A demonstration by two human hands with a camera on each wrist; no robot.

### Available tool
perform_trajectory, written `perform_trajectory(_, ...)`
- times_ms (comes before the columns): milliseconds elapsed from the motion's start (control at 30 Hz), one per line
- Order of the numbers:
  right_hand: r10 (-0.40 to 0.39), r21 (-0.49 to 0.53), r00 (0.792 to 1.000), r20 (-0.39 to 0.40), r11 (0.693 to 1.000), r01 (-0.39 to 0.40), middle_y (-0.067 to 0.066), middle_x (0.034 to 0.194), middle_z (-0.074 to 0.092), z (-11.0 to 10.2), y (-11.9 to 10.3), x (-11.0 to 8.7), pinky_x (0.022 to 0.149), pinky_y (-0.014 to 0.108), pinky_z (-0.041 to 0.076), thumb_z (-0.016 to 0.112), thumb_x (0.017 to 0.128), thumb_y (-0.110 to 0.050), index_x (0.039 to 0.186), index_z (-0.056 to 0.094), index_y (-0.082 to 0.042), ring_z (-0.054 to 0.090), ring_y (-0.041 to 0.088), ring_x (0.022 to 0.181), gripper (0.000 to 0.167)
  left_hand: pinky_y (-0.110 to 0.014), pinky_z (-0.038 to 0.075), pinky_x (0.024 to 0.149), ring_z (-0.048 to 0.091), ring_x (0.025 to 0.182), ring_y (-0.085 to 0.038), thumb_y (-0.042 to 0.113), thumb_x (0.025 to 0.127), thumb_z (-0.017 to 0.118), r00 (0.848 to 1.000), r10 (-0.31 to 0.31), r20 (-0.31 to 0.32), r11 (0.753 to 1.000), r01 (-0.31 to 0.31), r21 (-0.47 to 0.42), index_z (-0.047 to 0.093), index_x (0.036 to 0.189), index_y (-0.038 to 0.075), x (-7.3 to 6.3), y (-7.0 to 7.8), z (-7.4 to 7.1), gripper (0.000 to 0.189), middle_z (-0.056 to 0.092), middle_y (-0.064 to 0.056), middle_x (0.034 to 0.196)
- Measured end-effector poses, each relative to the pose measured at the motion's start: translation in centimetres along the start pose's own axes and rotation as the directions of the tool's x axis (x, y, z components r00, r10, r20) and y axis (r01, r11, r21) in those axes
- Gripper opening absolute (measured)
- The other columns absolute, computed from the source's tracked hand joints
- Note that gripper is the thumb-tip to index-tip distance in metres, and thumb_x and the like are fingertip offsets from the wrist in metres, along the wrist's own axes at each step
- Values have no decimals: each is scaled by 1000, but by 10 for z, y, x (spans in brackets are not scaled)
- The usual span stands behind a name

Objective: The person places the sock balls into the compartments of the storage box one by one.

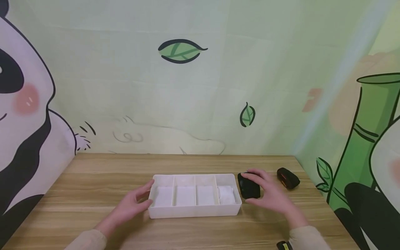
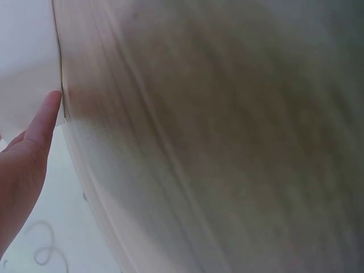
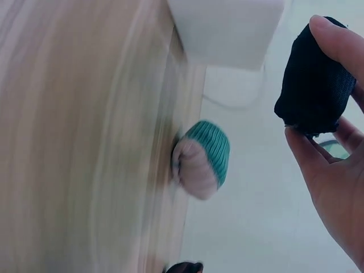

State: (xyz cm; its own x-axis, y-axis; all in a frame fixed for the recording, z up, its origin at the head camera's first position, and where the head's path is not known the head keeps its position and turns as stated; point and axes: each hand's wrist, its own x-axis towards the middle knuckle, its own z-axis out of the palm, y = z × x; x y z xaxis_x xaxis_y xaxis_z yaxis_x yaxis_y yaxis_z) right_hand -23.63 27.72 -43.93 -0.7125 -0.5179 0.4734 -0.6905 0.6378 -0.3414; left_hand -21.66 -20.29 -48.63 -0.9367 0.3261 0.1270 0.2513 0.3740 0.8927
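Note:
A rolled black sock is in my right hand, pinched between thumb and fingers. In the head view it is just beyond the right end of a white divided box; the right wrist view shows it raised off the table. My left hand rests against the box's left end, its fingers fairly straight, one fingertip touching the side in the left wrist view. A white cloth bundle lies in the rightmost compartment. The other compartments show bare floors.
A black bundle with an orange line lies on the wooden table at the right. In the right wrist view, a teal and pink rolled sock lies near the box. A printed cloth backdrop stands behind the table.

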Motion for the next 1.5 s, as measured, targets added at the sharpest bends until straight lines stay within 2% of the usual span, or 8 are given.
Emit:
perform_trajectory(233, -18, 50, 1000, 12, 999, 18, 11, 139, 49, 7, -12, 13, 94, 52, 48, 93, 66, -19, 138, 58, -19, 47, 30, 124, 80, -57, 35, 107, 47, 130, -44, 13, 94, 67, 1000, 4, 5, 1000, -4, 13, 34, 152, 1, 0, 1, 0, 68, 36, -25, 152)
perform_trajectory(633, 26, 72, 997, 75, 997, -32, 11, 143, 47, 18, -38, 32, 97, 52, 48, 91, 71, -24, 139, 57, -23, 43, 29, 130, 76, -57, 35, 107, 47, 130, -44, 12, 94, 67, 1000, 7, 1, 1000, -7, 14, 34, 152, 1, 1, 0, 0, 67, 37, -25, 151)
perform_trajectory(900, -37, 97, 996, 81, 995, 29, 11, 142, 47, 34, -49, 44, 96, 51, 48, 91, 70, -24, 138, 58, -21, 43, 29, 129, 76, -55, 36, 107, 47, 130, -43, 12, 94, 67, 1000, -4, 0, 1000, 4, 6, 34, 152, 2, 1, 0, 0, 68, 37, -24, 152)
perform_trajectory(1033, -43, 108, 996, 83, 994, 33, 11, 142, 47, 40, -53, 48, 97, 50, 47, 91, 70, -24, 138, 58, -20, 43, 30, 130, 76, -55, 36, 107, 47, 130, -43, 12, 94, 67, 1000, -1, 1, 1000, 1, 7, 34, 152, 1, 1, -1, -1, 68, 36, -24, 152)
perform_trajectory(1267, -40, 99, 997, 70, 995, 33, 11, 141, 48, 50, -60, 54, 97, 48, 48, 92, 70, -25, 138, 58, -22, 44, 30, 129, 76, -56, 35, 108, 46, 131, -44, 13, 94, 68, 1000, 4, 4, 1000, -4, 0, 34, 152, 1, 1, -1, -1, 68, 35, -24, 153)
perform_trajectory(1500, -4, 44, 995, 103, 999, -1, 9, 141, 48, 58, -68, 60, 95, 48, 50, 90, 72, -32, 139, 57, -25, 46, 31, 127, 76, -56, 37, 106, 48, 129, -45, 12, 95, 67, 1000, 7, 4, 1000, -7, 12, 34, 152, 0, 1, -2, 0, 67, 35, -25, 152)
